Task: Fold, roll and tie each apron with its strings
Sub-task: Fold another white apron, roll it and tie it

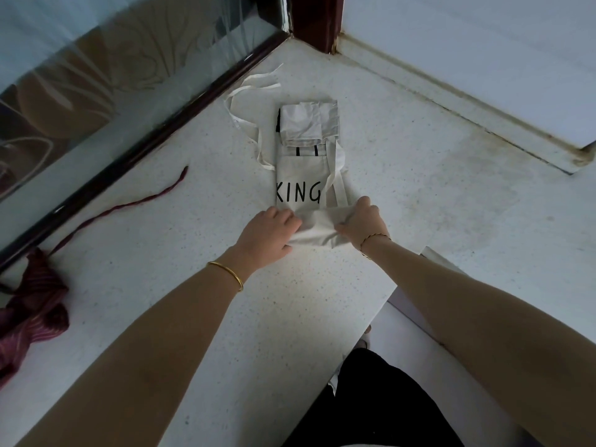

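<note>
Both hands grip the rolled near end of the apron!

The cream cotton apron (pixel 298 175), folded into a long narrow strip with black letters "KING" on top, lies mid-counter on the white speckled countertop (pixel 161 253), running towards 12 o'clock. At its 6 o'clock end sits a small roll. The left hand (pixel 267 232) curls its fingers over the roll's left side, and the right hand (pixel 362 222) wraps its fingers round the right side. Loose cream strings (pixel 240 104) trail off at 11 o'clock. Down at 8 o'clock, a crumpled maroon striped apron (pixel 32 304) sits at the counter's edge.
</note>
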Action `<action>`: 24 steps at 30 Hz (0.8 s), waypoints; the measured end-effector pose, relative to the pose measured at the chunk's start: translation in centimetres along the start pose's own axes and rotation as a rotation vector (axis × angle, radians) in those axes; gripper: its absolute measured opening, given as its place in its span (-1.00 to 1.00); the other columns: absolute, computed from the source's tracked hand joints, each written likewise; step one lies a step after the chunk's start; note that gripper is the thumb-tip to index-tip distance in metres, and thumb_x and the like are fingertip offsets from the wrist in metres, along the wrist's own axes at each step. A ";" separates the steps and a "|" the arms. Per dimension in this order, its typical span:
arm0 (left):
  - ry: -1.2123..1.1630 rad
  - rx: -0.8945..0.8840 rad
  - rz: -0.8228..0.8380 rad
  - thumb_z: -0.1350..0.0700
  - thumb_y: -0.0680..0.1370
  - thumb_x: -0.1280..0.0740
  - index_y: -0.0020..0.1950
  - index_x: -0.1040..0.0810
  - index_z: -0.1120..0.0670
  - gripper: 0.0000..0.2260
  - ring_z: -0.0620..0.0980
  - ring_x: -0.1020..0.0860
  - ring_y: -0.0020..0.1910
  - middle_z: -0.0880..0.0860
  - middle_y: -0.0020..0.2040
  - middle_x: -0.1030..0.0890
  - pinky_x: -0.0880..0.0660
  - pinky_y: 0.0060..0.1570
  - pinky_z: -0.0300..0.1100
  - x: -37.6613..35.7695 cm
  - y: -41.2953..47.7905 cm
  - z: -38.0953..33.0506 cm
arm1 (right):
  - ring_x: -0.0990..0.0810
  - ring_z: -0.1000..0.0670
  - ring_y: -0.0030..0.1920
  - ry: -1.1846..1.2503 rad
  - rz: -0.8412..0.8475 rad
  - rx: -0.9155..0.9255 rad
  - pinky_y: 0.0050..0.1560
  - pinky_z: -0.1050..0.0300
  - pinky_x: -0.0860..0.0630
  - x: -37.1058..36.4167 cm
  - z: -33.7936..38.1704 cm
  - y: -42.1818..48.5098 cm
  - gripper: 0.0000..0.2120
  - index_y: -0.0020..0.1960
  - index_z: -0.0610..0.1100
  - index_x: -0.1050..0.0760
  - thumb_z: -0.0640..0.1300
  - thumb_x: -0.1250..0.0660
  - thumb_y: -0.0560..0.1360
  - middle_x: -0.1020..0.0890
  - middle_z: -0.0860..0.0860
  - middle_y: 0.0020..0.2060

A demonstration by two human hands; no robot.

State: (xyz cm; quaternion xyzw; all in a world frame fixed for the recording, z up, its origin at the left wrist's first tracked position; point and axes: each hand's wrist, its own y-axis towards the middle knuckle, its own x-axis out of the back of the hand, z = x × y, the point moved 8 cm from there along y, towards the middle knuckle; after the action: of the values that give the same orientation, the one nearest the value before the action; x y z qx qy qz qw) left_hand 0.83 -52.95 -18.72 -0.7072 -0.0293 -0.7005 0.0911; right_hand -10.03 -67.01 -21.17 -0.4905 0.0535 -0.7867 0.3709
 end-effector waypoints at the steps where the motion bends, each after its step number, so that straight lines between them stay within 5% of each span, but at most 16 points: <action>1: 0.012 -0.023 -0.020 0.10 0.39 -0.45 0.11 -0.52 0.16 -0.66 0.12 -0.53 -0.10 0.13 0.03 -0.57 -0.51 -0.18 -0.07 0.3 0.0 -0.1 | -0.52 -0.15 -0.04 0.038 -0.020 0.037 -0.07 -0.04 -0.58 0.3 0.1 -0.3 -0.50 0.30 -0.19 -0.22 -0.11 -0.35 0.47 -0.38 -0.15 0.16; 5: -0.151 0.011 -0.050 0.16 0.48 -0.31 0.11 -0.53 0.16 -0.78 0.03 -0.49 -0.25 0.08 -0.13 -0.57 -0.46 -0.32 -0.14 0.9 0.1 0.4 | -0.41 0.02 0.11 0.173 0.002 0.296 0.08 0.17 -0.47 0.8 0.2 -2.0 -0.38 0.35 -0.17 -0.27 -0.04 -0.44 0.40 -0.25 0.00 0.29; 8: -0.329 0.106 -0.092 0.18 0.52 -0.29 0.11 -0.54 0.17 -0.81 0.03 -0.52 -0.29 0.08 -0.22 -0.59 -0.49 -0.31 -0.12 1.3 0.5 1.4 | -0.32 0.07 0.25 0.007 0.104 0.402 0.18 0.27 -0.32 0.1 -0.9 -2.5 -0.28 0.38 -0.21 -0.29 -0.02 -0.52 0.34 -0.12 0.04 0.44; 10: -0.392 0.167 -0.085 0.17 0.55 -0.28 0.12 -0.53 0.18 -0.82 0.06 -0.56 -0.24 0.09 -0.17 -0.61 -0.48 -0.26 -0.14 1.3 0.6 1.8 | -0.37 -0.03 0.32 -0.111 0.074 0.466 0.21 0.26 -0.32 0.2 -0.8 -2.3 -0.40 0.37 -0.24 -0.33 -0.15 -0.46 0.40 -0.19 -0.02 0.45; 12: -0.458 0.232 -0.084 0.14 0.57 -0.26 0.16 -0.50 0.20 -0.79 0.07 -0.56 -0.18 0.10 -0.11 -0.60 -0.47 -0.19 -0.15 1.4 0.5 2.2 | -0.44 -0.09 0.27 -0.121 -0.015 0.496 0.22 0.20 -0.35 1.2 -0.2 -2.0 -0.61 0.29 -0.26 -0.44 -0.27 -0.34 0.47 -0.37 -0.09 0.36; 15: -0.634 0.381 -0.027 0.11 0.60 -0.22 0.06 -0.46 0.17 -0.86 0.02 -0.45 -0.24 0.04 -0.22 -0.50 -0.34 -0.29 -0.19 0.9 0.3 3.2 | -0.51 -0.08 0.05 -0.026 -0.075 0.441 0.02 0.15 -0.41 2.8 -0.1 -1.3 -0.80 0.12 -0.22 -0.54 -0.18 -0.29 0.53 -0.59 -0.08 0.03; 17: -0.853 0.516 0.019 0.08 0.60 -0.21 0.01 -0.43 0.13 -0.87 0.02 -0.46 -0.24 0.02 -0.24 -0.46 -0.38 -0.30 -0.17 0.0 0.0 3.8 | -0.47 -0.03 -0.02 -0.001 -0.099 0.412 -0.11 0.15 -0.35 3.5 -0.2 -0.9 -0.81 0.06 -0.18 -0.53 -0.08 -0.28 0.54 -0.58 -0.01 -0.11; 20: -1.129 0.653 0.101 0.02 0.60 -0.22 0.23 -0.40 0.15 -0.72 0.07 -0.57 -0.05 0.10 0.02 -0.52 -0.57 -0.11 -0.06 -1.5 -0.9 3.5 | -0.46 -0.07 -0.09 0.038 -0.080 0.342 -0.20 0.09 -0.36 3.3 -0.5 -0.2 -0.77 0.03 -0.23 -0.45 -0.05 -0.26 0.55 -0.55 -0.08 -0.17; 24: -1.206 0.715 0.065 0.05 0.57 -0.31 0.37 -0.28 0.17 -0.57 0.07 -0.56 0.05 0.08 0.12 -0.48 -0.60 -0.09 -0.03 -2.2 -1.5 2.9 | -0.39 -0.06 -0.27 0.029 -0.063 0.222 -0.32 0.09 -0.29 2.3 -0.3 0.8 -0.82 -0.09 -0.17 -0.31 -0.07 -0.19 0.58 -0.40 0.01 -0.35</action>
State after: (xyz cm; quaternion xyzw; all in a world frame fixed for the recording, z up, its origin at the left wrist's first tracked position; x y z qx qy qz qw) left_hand 3.45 -50.81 -20.79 -0.8996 -0.2822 -0.1304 0.3066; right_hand -10.39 -69.13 -19.97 -0.4366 -0.0440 -0.8061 0.3970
